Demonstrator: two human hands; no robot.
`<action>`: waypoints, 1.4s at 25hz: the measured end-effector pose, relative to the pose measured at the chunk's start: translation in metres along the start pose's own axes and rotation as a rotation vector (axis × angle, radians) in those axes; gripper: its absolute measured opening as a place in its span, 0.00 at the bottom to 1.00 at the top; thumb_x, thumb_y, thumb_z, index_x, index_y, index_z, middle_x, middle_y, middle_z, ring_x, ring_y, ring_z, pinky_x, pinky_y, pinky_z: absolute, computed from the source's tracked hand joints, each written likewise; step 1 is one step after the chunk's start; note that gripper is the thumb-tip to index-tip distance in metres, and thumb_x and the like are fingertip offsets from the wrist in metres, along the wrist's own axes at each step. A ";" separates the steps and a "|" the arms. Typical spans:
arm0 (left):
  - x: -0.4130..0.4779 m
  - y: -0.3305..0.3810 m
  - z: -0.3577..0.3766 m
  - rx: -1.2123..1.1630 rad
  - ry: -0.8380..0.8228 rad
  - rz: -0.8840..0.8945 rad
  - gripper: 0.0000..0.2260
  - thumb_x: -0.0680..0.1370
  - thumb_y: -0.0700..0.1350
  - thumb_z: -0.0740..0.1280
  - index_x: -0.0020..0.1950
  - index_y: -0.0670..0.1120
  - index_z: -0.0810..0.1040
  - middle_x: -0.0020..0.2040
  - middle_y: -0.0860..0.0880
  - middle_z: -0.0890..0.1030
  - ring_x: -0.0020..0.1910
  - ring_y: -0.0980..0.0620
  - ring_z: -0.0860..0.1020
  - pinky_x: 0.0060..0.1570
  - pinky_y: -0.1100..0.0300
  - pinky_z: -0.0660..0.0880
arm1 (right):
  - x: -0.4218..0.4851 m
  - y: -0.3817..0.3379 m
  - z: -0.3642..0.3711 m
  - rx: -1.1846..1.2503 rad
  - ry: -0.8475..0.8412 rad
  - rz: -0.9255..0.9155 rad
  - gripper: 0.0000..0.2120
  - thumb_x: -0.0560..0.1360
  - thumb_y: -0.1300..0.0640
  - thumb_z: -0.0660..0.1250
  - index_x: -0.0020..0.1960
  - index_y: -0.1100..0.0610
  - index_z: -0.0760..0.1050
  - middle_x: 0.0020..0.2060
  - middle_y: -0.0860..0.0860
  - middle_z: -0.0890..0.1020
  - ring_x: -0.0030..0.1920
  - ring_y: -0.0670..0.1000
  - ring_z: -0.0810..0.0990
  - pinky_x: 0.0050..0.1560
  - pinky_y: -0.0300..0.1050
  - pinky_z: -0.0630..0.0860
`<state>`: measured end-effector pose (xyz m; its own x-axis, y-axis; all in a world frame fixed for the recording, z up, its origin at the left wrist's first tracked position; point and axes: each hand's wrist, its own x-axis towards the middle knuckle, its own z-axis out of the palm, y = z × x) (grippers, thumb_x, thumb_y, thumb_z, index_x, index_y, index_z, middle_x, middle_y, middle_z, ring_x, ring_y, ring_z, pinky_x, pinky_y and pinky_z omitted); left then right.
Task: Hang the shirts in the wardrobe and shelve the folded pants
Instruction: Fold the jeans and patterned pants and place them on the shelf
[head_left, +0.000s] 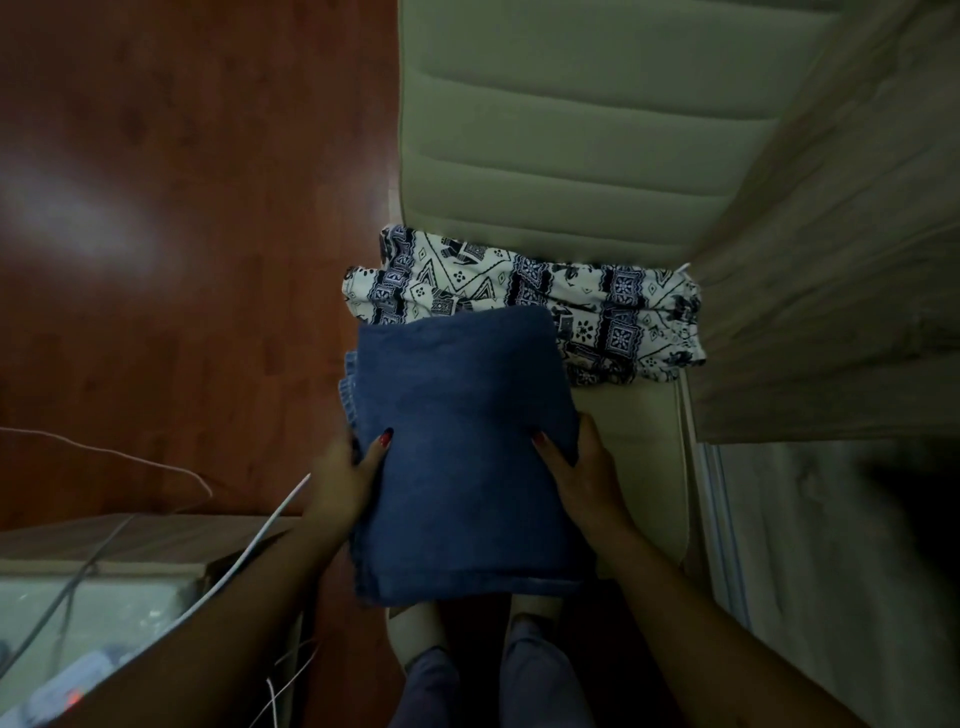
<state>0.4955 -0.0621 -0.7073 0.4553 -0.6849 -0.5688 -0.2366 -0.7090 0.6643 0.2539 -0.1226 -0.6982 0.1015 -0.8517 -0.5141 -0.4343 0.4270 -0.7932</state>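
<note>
A: Entry, hands first. What did each one have?

B: Left hand (345, 470) was closed on the left edge of the folded blue jeans (462, 457), thumb on top, fingers tucked under. Right hand (584, 467) gripped the right edge the same way, thumb over the denim. Both were clamped on the stack, which was held flat between them.

A: Position of the jeans, taking the pale cushioned seat (639, 441) as reference?

B: Held above its near-left part. I could not tell whether the underside touched the seat. The far edge of the denim overlapped the near-left corner of the folded black-and-white patterned pants (550, 306).

A: And the patterned pair?

B: Lay folded at the back of the seat, against the ribbed backrest (576, 124).

A: Surroundings?

B: Left of the seat, reddish wooden floor (171, 291). Right of it, a light wood-grain panel (831, 270). Near-left of the seat, wire hangers (156, 462) and a low surface with cables, too dim to read. Below the jeans, the person's feet (415, 634).
</note>
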 end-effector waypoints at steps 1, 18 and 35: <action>-0.008 -0.003 0.005 -0.016 0.000 0.037 0.15 0.79 0.49 0.64 0.62 0.42 0.73 0.55 0.46 0.78 0.53 0.47 0.77 0.54 0.54 0.72 | 0.003 -0.001 -0.008 -0.038 -0.038 -0.005 0.12 0.76 0.47 0.64 0.56 0.48 0.68 0.46 0.40 0.77 0.45 0.38 0.77 0.37 0.29 0.74; 0.006 -0.015 0.021 -0.077 -0.088 -0.038 0.15 0.78 0.49 0.66 0.63 0.48 0.72 0.62 0.46 0.78 0.61 0.46 0.76 0.64 0.43 0.72 | 0.134 -0.038 -0.102 1.069 0.368 0.296 0.20 0.74 0.64 0.66 0.65 0.60 0.71 0.63 0.56 0.77 0.59 0.54 0.78 0.49 0.46 0.80; -0.172 0.405 -0.180 -0.364 -0.221 0.739 0.13 0.82 0.47 0.57 0.59 0.45 0.78 0.51 0.53 0.81 0.48 0.62 0.80 0.53 0.63 0.76 | -0.092 -0.449 -0.147 0.133 0.073 -0.895 0.17 0.68 0.60 0.75 0.53 0.55 0.74 0.47 0.49 0.80 0.47 0.47 0.79 0.50 0.45 0.78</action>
<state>0.4757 -0.2016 -0.2536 0.1057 -0.9943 0.0160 -0.0997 0.0054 0.9950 0.3081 -0.2805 -0.2468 0.2923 -0.8974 0.3306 -0.1132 -0.3757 -0.9198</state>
